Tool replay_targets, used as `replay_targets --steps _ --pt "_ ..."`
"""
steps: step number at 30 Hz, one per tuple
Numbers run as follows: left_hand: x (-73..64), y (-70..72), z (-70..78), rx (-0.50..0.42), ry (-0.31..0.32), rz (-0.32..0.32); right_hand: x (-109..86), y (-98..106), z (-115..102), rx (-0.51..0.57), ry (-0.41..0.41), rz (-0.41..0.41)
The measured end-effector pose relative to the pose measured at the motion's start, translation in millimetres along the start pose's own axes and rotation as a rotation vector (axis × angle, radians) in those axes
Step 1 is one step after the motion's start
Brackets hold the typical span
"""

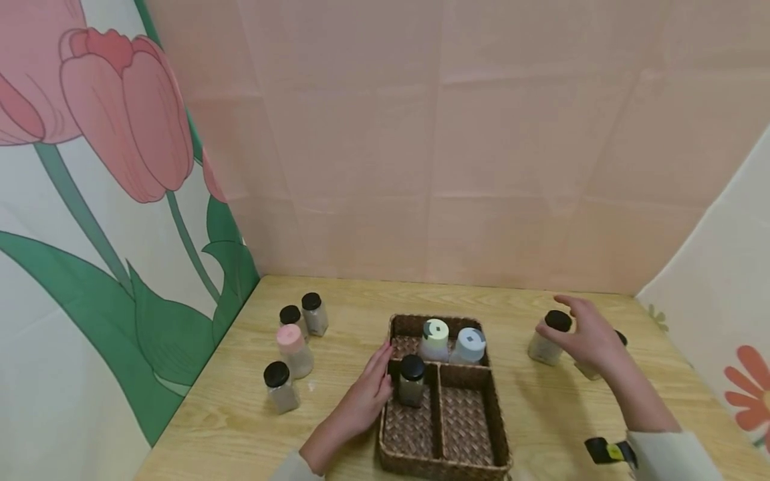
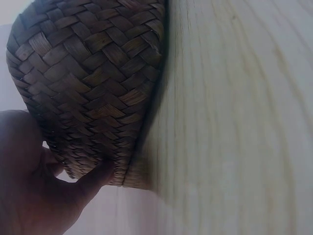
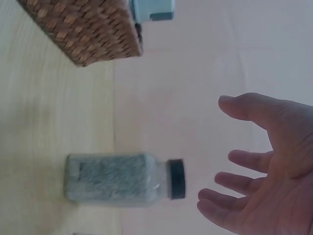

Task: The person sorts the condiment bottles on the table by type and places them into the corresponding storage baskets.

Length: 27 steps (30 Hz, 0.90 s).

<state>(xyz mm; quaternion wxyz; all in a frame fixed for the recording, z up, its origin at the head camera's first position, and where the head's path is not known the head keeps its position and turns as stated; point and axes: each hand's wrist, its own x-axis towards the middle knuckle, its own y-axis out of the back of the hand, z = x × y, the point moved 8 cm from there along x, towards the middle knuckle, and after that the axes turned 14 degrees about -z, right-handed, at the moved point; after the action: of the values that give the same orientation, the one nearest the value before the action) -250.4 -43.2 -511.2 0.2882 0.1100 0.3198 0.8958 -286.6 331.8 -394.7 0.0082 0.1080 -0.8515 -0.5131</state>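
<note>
My left hand holds the left side of a brown woven basket by its rim; in the left wrist view its fingers lie against the outer weave. In the basket's front left compartment stands a black-lidded spice jar. The back compartment holds a jar with a yellow-green patterned lid and one with a pale blue lid. My right hand hovers, thumb and fingers apart, around the top of another black-lidded spice jar. The right wrist view shows a gap between fingers and lid.
Partly behind my right hand stands another black-lidded jar. On the left of the wooden table are a pink-lidded jar and several black-lidded jars. A pink cloth backdrop rises behind the table.
</note>
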Motion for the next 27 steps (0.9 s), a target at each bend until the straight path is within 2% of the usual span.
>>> replay_targets --steps 9,20,27 --pt "0.1 0.9 -1.3 0.004 -0.008 0.004 4.7 -19 33 0.093 -0.023 0.030" --pt "1.2 0.4 -0.5 0.009 -0.003 0.001 9.4 -31 55 0.156 -0.017 0.100" --pt "1.8 0.7 1.0 0.017 -0.003 0.005 11.7 -38 65 0.203 -0.045 0.091"
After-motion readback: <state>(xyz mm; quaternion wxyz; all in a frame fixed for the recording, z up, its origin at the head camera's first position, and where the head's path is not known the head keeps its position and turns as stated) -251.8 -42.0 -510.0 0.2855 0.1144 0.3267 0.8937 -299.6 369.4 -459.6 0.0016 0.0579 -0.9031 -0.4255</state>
